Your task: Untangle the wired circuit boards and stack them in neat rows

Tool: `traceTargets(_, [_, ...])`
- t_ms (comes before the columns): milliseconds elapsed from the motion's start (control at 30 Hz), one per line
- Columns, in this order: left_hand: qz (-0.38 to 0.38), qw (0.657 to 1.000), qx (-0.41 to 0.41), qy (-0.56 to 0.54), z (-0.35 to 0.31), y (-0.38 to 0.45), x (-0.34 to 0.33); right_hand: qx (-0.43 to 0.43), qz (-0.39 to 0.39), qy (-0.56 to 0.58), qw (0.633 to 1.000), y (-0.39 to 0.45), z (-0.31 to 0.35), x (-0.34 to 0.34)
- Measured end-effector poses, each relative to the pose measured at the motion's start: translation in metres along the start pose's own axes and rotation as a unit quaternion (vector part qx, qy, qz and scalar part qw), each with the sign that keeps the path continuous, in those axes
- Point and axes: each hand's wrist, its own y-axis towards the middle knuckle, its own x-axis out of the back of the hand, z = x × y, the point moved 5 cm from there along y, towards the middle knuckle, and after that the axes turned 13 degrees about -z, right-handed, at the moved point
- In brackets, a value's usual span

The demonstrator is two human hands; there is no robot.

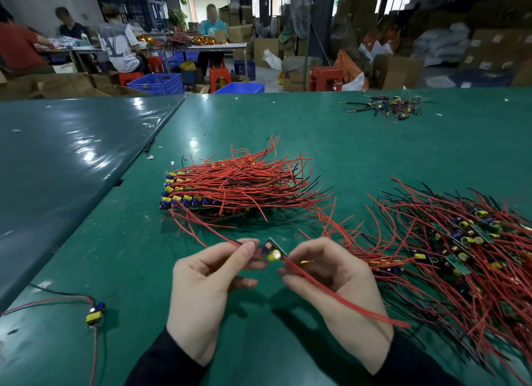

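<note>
Between my hands, above the green table (359,143), is one small circuit board (272,250) with a yellow capacitor and red wires. My left hand (201,287) pinches its left end and the red wires leading off to the upper left. My right hand (336,287) grips the board's right end, and a pair of red wires (345,300) runs across its palm toward the lower right. Beyond my hands lies the stacked row of boards (184,195), their red wires fanning right. A tangled heap of boards and wires (449,247) covers the table to my right.
A single board with red and black wires (95,316) lies at the lower left. A small pile of dark-wired parts (388,107) sits far right on the table. A darker table (57,161) adjoins on the left. People work at benches in the background.
</note>
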Motion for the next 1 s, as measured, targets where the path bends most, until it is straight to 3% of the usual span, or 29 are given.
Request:
traceTargets(100, [-0.022, 0.999, -0.047, 0.011, -0.011, 0.005, 0.008, -0.08, 0.033, -0.014, 0.996, 0.014, -0.005, 0.011])
traceTargets(233, [0.016, 0.992, -0.11, 0.06, -0.017, 0.003, 0.006, -0.105, -0.043, 0.071, 0.991, 0.029, 0.008, 0.029])
traceTargets(400, [0.087, 0.979, -0.15, 0.108, -0.007, -0.009, -0.009, -0.085, 0.119, -0.02, 0.989, -0.003, 0.001, -0.009])
traceTargets(567, [0.095, 0.958, -0.217, 0.164, -0.006, -0.008, -0.011, -0.065, 0.149, -0.081, 0.983, -0.009, -0.005, -0.012])
traceTargets(700, [0.092, 0.955, -0.225, 0.168, -0.006, -0.013, -0.01, -0.101, 0.207, -0.062, 0.971, -0.012, -0.004, -0.016])
traceTargets(867, [0.079, 0.936, -0.288, 0.186, -0.01, -0.019, -0.012, -0.205, 0.262, 0.023, 0.943, -0.017, -0.002, -0.021])
traceTargets(1000, [0.068, 0.915, -0.344, 0.2, -0.011, -0.024, -0.014, -0.221, 0.275, 0.039, 0.935, -0.019, 0.001, -0.022])
